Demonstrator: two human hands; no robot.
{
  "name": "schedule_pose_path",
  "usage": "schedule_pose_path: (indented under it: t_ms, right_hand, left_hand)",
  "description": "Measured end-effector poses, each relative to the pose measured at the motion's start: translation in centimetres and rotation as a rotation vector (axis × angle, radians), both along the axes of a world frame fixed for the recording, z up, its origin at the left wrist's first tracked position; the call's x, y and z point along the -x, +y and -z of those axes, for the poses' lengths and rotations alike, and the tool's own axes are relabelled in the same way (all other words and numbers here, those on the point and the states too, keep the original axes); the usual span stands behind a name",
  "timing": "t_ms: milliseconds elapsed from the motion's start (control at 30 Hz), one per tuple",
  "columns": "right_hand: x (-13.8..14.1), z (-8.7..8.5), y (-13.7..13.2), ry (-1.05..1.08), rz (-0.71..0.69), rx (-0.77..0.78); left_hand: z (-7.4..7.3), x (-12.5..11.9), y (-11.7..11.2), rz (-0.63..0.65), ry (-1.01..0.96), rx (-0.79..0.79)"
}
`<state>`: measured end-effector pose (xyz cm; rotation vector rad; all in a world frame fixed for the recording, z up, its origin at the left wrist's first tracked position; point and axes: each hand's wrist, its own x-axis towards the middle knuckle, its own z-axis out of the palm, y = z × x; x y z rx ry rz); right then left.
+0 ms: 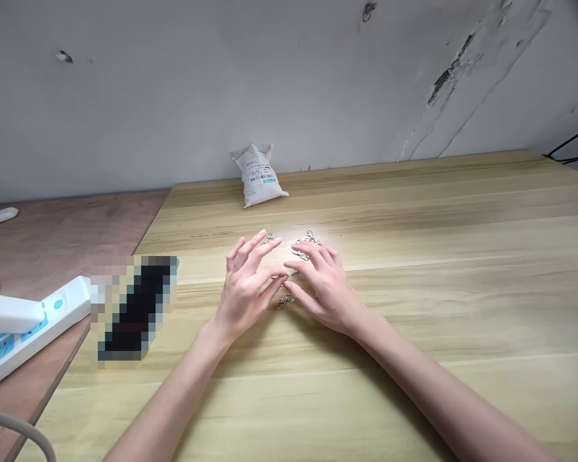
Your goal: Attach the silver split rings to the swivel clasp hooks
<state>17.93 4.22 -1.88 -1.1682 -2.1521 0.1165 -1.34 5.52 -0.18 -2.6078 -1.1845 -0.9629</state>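
Note:
My left hand point(245, 289) and my right hand point(324, 285) meet over the middle of a light wooden table point(414, 256). Thumb and forefinger of each hand pinch a small silver metal clasp point(284, 296), which hangs between them just above the tabletop. The other fingers of both hands are spread. Just beyond the fingertips lie several more small silver clasps point(308, 244) in a loose scatter, in bright light.
A small white bag with a printed label point(259, 174) stands at the table's far edge against the grey wall. At the left lie a blurred dark object point(135, 307), a white and blue power strip point(24, 327) and a reddish lower surface point(52, 237).

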Motion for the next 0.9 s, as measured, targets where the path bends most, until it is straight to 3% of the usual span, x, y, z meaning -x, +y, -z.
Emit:
schedule_pose_path:
  t_ms: [133,333,467,633,733,900]
  right_hand:
    - [-0.2,0.4,0.3,-0.055,-0.076,0.024]
    - [0.9,0.1,-0.4,0.052,-0.030,0.064]
    - [-0.8,0.2,0.9,0.057,-0.015,0.086]
    - [-5.6,1.6,4.0,0.020,0.176,0.103]
    - [-6.6,2.4,4.7,-0.042,0.176,0.081]
    - [-5.6,2.6,4.5,-0.126,0.157,0.047]
  left_hand:
    - [0.1,-0.1,0.0,0.009,0.026,-0.009]
    - [0.4,-0.7,-0.3,0.015,0.115,-0.057]
    - [0.9,0.8,0.6,-0.037,0.000,0.097]
    - [2.0,3.4,2.5,-0.120,-0.118,0.386]
    - [2.4,3.6,3.1,-0.145,-0.078,0.351]
    - [2.6,2.7,3.7,-0.119,0.087,0.233]
